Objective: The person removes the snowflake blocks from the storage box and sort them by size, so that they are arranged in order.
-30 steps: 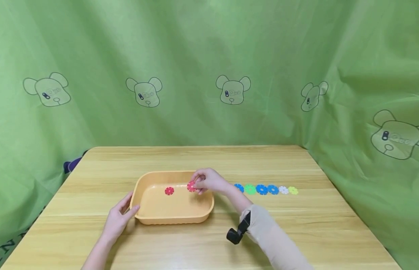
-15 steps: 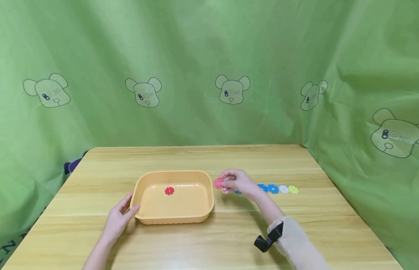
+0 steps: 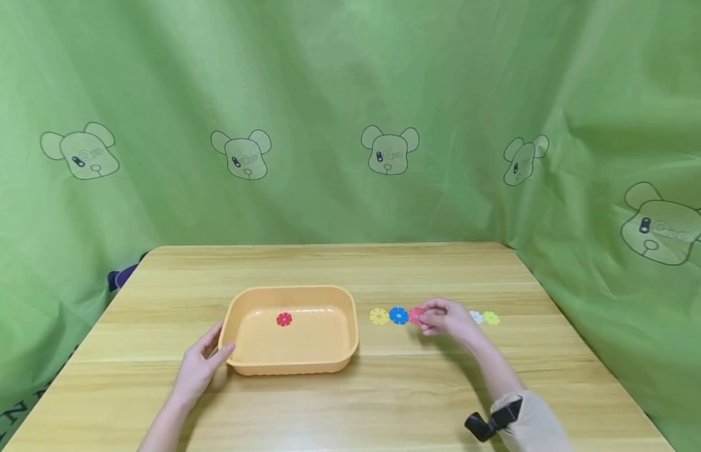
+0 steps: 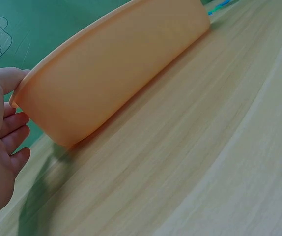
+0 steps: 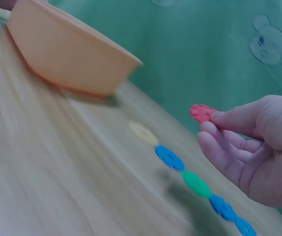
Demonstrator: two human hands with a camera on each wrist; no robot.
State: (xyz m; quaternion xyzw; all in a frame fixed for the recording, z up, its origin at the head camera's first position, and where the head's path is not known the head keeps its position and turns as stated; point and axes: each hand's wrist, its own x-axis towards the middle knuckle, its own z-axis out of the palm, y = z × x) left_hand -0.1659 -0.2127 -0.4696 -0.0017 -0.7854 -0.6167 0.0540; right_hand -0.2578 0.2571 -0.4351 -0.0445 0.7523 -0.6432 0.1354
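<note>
My left hand (image 3: 195, 370) grips the left rim of a shallow orange plastic tray (image 3: 288, 369), thumb over the edge and fingers outside. A red snowflake disc (image 3: 284, 319) lies on the tray floor. Raised over the table to the right, my right hand (image 3: 448, 320) pinches another red snowflake disc (image 5: 200, 113) between thumb and fingertips. Beneath it runs a row of discs: a yellow disc (image 3: 373, 316), a blue disc (image 3: 393, 316), then a green disc (image 5: 190, 179) and two more blue ones in the right wrist view. In the head view the hand covers the row's middle.
At the row's right end lie a white disc (image 3: 477, 317) and a yellow-green disc (image 3: 491, 317). The wooden table (image 3: 305, 414) backs onto a green curtain (image 3: 316, 81) with printed bear heads. A purple item (image 3: 122, 277) shows beyond the table's left edge.
My right hand has lifted the red disc out of the tray and carried it rightward over the row. The left hand and tray have stayed put.
</note>
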